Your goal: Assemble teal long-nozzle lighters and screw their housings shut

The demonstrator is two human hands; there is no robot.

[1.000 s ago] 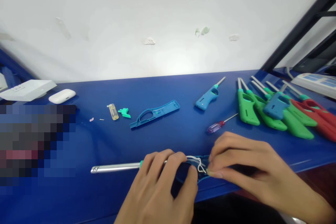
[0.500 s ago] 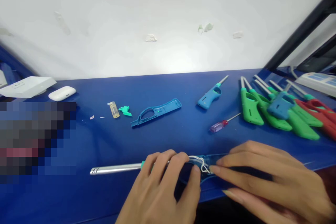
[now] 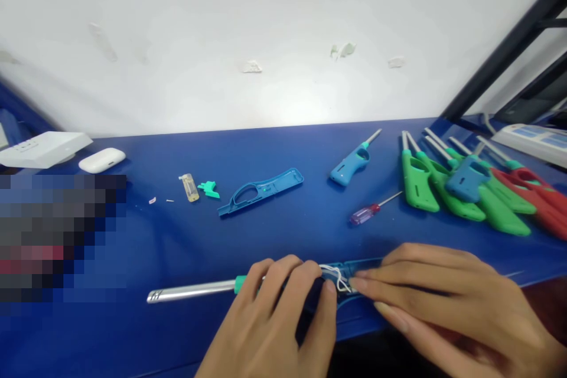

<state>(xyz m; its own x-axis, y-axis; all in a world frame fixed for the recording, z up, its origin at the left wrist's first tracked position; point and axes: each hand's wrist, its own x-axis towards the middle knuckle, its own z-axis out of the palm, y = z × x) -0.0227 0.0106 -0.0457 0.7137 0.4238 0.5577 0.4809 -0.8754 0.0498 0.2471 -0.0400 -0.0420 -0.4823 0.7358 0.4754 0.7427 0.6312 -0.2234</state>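
An opened gas lighter's blue casing half lies at the table's front edge, its inside facing up. Its long silver barrel points left from a teal collar. My left hand is curled over the casing's middle, gripping it. A looped white wire lies inside, between my hands. My right hand has its fingertips pressed into the casing at the wire's end, the thumb by the lower edge. Whatever small part lies under those fingertips is hidden. The other blue casing half rests beyond my hands.
Behind lie a clear fuel tank, a teal plastic trigger piece, a purple-handled screwdriver and a whole blue lighter. Several green lighters and red ones pile up right. A white case sits at left.
The view has shifted slightly. My left hand keeps its grip on the casing. The right hand's fingertips have pressed in a little closer around the wire's end.
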